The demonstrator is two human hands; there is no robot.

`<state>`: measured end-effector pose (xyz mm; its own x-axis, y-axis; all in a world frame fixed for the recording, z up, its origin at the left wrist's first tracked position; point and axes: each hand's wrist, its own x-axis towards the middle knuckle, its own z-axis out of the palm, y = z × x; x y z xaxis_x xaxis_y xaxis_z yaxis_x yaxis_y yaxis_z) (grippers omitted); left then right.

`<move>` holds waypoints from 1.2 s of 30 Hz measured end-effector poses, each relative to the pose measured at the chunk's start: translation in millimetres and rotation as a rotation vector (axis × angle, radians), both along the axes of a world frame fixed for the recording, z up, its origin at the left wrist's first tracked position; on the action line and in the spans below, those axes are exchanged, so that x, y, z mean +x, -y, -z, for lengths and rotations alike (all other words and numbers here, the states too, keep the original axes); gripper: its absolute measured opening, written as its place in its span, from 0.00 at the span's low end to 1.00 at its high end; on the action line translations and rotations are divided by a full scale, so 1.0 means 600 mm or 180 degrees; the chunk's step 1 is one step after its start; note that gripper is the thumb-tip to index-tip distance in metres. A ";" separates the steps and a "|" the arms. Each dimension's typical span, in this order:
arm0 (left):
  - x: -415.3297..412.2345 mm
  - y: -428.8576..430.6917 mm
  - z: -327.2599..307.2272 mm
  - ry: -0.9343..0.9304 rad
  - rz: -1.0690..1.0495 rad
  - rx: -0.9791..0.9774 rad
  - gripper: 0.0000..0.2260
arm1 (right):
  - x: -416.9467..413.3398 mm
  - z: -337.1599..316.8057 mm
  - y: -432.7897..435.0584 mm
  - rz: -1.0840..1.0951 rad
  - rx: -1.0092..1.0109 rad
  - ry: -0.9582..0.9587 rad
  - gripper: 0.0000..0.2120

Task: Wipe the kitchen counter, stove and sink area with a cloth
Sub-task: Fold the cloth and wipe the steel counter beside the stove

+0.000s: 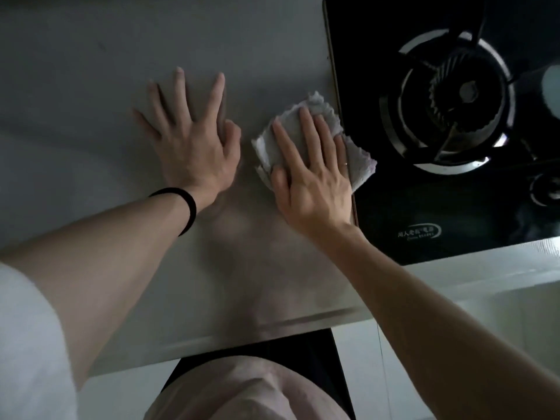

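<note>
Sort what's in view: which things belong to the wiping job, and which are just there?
Job:
cloth, pressed under the right hand
left hand, flat on the counter
gas stove

Just there:
black hair tie on the left wrist
ring
blurred pale object, right edge

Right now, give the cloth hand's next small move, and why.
Probably slide the cloth rightward onto the stove: the right hand presses it flat at the stove's edge, one corner already over the glass; the left hand rests on the counter.
</note>
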<state>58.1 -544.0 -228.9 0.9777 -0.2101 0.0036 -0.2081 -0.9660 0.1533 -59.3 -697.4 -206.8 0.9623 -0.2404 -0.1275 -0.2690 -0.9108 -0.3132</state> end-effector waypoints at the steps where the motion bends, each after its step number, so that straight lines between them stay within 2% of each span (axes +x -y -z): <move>1: 0.000 -0.001 0.002 0.0010 0.0017 -0.0002 0.29 | 0.009 0.001 -0.005 0.0103 -0.0031 0.0007 0.29; 4: 0.000 -0.001 0.004 0.0022 0.0049 0.0008 0.29 | 0.005 0.005 -0.035 0.0470 -0.0101 0.0061 0.29; 7: -0.005 -0.005 0.002 -0.0021 0.0077 -0.0040 0.29 | -0.080 0.007 -0.100 0.0730 -0.0097 0.0050 0.29; 11: -0.006 -0.004 -0.005 -0.0029 0.0067 -0.0081 0.28 | -0.286 -0.001 -0.180 0.0330 0.0044 -0.0159 0.29; 14: -0.003 -0.002 -0.005 0.0001 0.0052 -0.0021 0.28 | -0.364 -0.007 -0.174 0.0031 0.0023 -0.0246 0.29; 17: -0.005 -0.005 0.000 -0.0013 0.0050 -0.0010 0.28 | -0.372 -0.011 -0.127 -0.0133 -0.0025 -0.0259 0.28; 20: -0.006 -0.003 0.002 0.0013 0.0042 -0.0010 0.28 | -0.368 -0.011 -0.066 0.0330 -0.0152 -0.0210 0.28; 22: -0.005 -0.001 0.002 0.0031 0.0046 -0.0009 0.28 | -0.371 -0.010 -0.049 0.0346 -0.0166 -0.0165 0.27; 28: -0.005 -0.002 0.002 0.0059 0.0051 0.0012 0.29 | -0.344 -0.008 -0.128 0.0748 -0.0193 -0.0483 0.28; 32: -0.005 -0.004 0.000 0.0041 0.0081 -0.0008 0.29 | -0.309 -0.014 -0.262 -0.0297 0.0105 -0.0379 0.34; 36: -0.002 -0.009 0.008 0.0130 0.0078 0.0008 0.28 | -0.290 -0.017 -0.315 -0.0322 0.0227 -0.0180 0.31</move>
